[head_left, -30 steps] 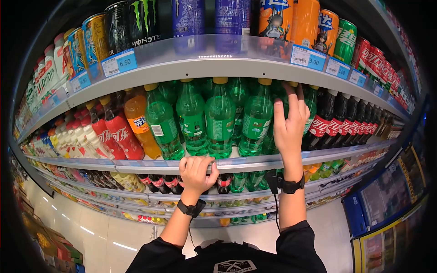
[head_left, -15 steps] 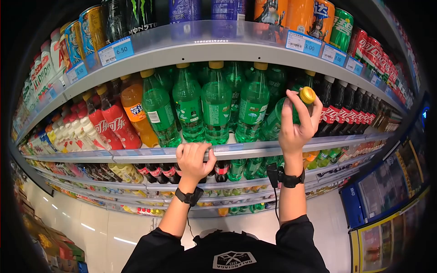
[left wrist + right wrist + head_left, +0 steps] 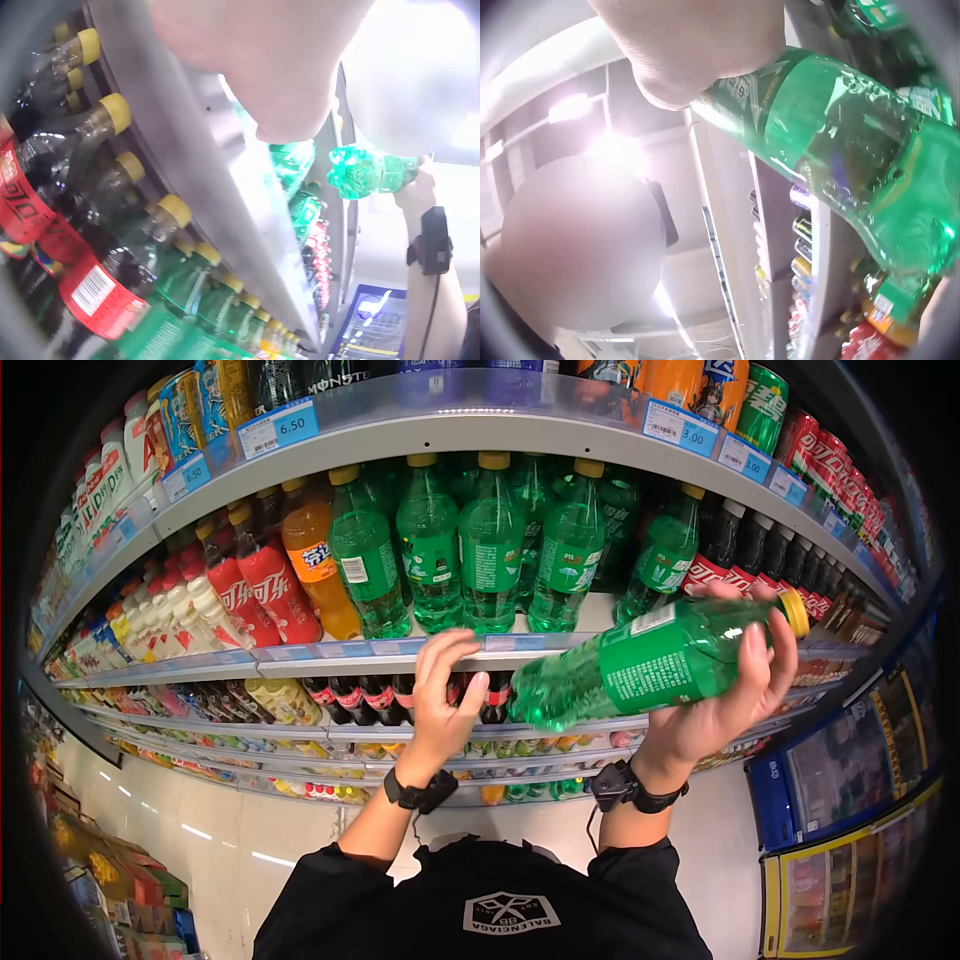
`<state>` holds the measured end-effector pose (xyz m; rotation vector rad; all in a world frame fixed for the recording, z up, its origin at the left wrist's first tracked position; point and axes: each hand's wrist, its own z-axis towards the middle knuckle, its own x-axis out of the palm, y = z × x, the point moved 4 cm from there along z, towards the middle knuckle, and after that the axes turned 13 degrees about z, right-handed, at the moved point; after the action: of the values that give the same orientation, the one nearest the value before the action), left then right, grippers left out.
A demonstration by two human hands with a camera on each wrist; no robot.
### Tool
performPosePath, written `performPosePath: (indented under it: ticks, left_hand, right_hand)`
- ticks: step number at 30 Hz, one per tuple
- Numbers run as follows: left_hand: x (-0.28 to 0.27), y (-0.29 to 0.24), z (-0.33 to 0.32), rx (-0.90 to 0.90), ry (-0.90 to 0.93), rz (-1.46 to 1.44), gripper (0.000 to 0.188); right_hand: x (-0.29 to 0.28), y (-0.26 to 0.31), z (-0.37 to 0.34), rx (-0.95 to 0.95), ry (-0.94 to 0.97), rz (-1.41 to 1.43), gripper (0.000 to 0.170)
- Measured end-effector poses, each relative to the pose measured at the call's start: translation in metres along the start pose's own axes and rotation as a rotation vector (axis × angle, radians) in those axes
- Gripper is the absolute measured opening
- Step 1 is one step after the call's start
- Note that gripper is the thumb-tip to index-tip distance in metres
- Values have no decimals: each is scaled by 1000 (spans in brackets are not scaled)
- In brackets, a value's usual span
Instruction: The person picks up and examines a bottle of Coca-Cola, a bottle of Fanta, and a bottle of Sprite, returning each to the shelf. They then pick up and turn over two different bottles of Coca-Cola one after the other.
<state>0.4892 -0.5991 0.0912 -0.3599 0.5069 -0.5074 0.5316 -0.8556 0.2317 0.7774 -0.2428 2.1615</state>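
Note:
In the head view my right hand [image 3: 715, 710] grips a green soda bottle [image 3: 650, 665] near its neck, fingers and thumb around the upper part. The bottle lies tilted almost level in front of the shelf, yellow cap to the right and base to the left. The right wrist view shows the same bottle [image 3: 832, 135] slanting down from the hand. My left hand [image 3: 440, 705] is at the front edge of the middle shelf [image 3: 400, 660], left of the bottle's base, its fingers loosely bent with nothing held. More green bottles [image 3: 490, 550] stand upright on that shelf.
Orange soda [image 3: 315, 565] and red-labelled cola bottles [image 3: 265, 595] stand left of the green ones. Dark cola bottles [image 3: 735, 545] are on the right. Overhead, a shelf edge [image 3: 440, 435] with price tags carries cans. A blue-framed cabinet [image 3: 800, 790] stands at the right.
My right hand has taken the green bottle by its top from the shelf, drawn it toward me and tipped it sideways. My left hand has shifted slightly right at the shelf edge, its fingers loosened.

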Motion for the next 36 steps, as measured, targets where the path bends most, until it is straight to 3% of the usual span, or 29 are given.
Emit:
performPosePath:
  ticks: [2, 3, 4, 6, 7, 10, 12, 14, 15, 16, 18, 20, 22, 23, 25, 27, 29, 30, 32, 33, 34, 36]
  left_hand:
    - [-3, -17, -11, -283, 184, -751, 52]
    - [-4, -23, -14, -282, 369, -986, 67]
    - [-13, -34, -17, -412, 492, -1167, 65]
    - [-27, -51, -22, -343, 610, -943, 72]
    - [-35, -59, -22, -272, 583, -799, 85]
    - [-44, -53, -24, -418, 589, -808, 93]
    - [-53, -48, -29, -363, 577, -799, 84]
    - [-55, -43, -54, -732, 669, -1447, 73]
    - [-54, -41, -59, -644, 676, -1499, 72]
    - [-56, -38, -66, -640, 676, -1501, 72]
    - [-61, -41, -81, -762, 744, -1852, 82]
    - [-65, -44, -90, -758, 741, -1863, 87]
    - [-74, -49, -94, -788, 653, -2078, 88]
    - [-76, -47, -100, -828, 651, -2114, 87]
    - [-81, -44, -110, -833, 664, -2067, 86]
    - [-88, -44, -115, -838, 679, -2016, 85]
    - [-98, -48, -114, -653, 723, -1971, 84]
    - [-104, -47, -117, -657, 726, -1974, 84]
    - [-113, -29, -122, -783, 582, -1355, 77]
    - [-121, -32, -113, -720, 416, -1207, 65]
    - [-129, -36, -108, -718, 419, -1211, 65]
    - [-149, -42, -99, -364, 514, -637, 61]
  right_hand:
    - [4, -15, -2, 255, -8, 71, 29]
    - [14, -21, -7, 379, -62, 206, 23]
    - [19, -27, -13, 454, -49, 230, 24]
    - [34, -33, -28, 542, -50, 206, 27]
    - [35, -37, -36, 542, -21, 126, 25]
    - [47, -45, -52, 541, -44, 43, 28]
    - [54, -47, -59, 550, 11, -13, 37]
    - [60, -50, -71, 546, 119, -74, 46]
    - [64, -47, -76, 513, 204, -138, 60]
    - [66, -48, -85, 511, 207, -139, 60]
    - [68, -47, -108, 468, 134, -105, 70]
    - [67, -50, -139, 658, 131, 79, 80]
    - [71, -52, -172, 871, 42, 150, 89]
    - [73, -45, -180, 869, 41, 143, 89]
    - [86, -38, -208, 1283, 18, 491, 89]
    - [86, -35, -223, 1263, -58, 463, 87]
    - [90, -29, -229, 1221, -151, 464, 84]
    - [93, -24, -230, 1220, -155, 460, 84]
    - [96, -13, -225, 1101, -84, 308, 83]
    - [101, -4, -223, 1047, -118, 255, 80]
    - [105, 2, -225, 1044, -117, 251, 80]
    - [111, 18, -222, 819, 40, -140, 80]
